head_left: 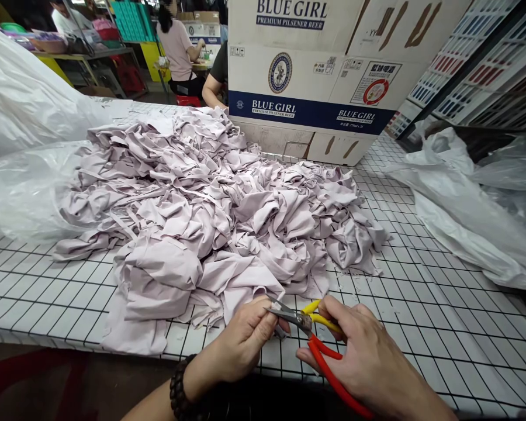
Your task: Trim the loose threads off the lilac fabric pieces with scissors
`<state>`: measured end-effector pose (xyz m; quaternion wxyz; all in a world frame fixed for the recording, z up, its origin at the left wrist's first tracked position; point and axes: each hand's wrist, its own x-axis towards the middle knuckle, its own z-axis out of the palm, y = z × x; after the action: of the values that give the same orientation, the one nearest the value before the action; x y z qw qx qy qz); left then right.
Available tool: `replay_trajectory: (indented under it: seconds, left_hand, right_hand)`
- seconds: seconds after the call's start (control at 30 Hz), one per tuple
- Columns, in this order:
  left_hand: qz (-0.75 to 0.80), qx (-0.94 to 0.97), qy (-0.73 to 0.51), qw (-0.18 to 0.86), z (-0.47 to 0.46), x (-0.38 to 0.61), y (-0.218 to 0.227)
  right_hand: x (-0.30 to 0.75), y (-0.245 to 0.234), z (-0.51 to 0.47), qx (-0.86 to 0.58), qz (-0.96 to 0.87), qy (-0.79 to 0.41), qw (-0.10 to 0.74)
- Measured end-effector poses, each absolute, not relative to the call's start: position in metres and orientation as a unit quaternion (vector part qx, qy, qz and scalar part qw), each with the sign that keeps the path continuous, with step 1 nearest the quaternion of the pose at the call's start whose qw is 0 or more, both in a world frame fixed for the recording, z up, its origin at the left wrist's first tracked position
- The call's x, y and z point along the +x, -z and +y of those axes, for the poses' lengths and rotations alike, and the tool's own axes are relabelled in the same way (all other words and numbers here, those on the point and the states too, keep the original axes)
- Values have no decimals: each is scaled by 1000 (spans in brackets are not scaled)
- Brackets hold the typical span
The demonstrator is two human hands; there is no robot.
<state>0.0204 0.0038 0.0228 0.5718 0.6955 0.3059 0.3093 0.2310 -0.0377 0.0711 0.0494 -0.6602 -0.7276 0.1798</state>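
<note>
My right hand (363, 345) grips a pair of scissors (305, 321) with one yellow and one red handle. The blades stand a little apart and point left, their tips at the fingers of my left hand. My left hand (249, 333), a dark bead bracelet (182, 386) on its wrist, is closed in a pinch on the edge of a pale lilac fabric piece (245, 280). Just beyond both hands spreads a large heap of the same crumpled fabric (272, 216). What lies between the blades is too small to make out.
A large white and blue cardboard box (302, 82) stands behind the heap. Clear plastic sheeting (26, 146) lies at the left, a white plastic bag (473, 204) at the right. The table (438, 310) has a grid-patterned cover. Other people (179, 49) sit farther back.
</note>
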Motion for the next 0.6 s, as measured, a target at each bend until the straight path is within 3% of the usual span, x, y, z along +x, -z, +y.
replay_trajectory:
  seconds: [0.6]
  left_hand:
    - [287, 670, -327, 602, 3, 18, -22]
  right_hand:
    - [231, -63, -38, -664, -723, -191, 19]
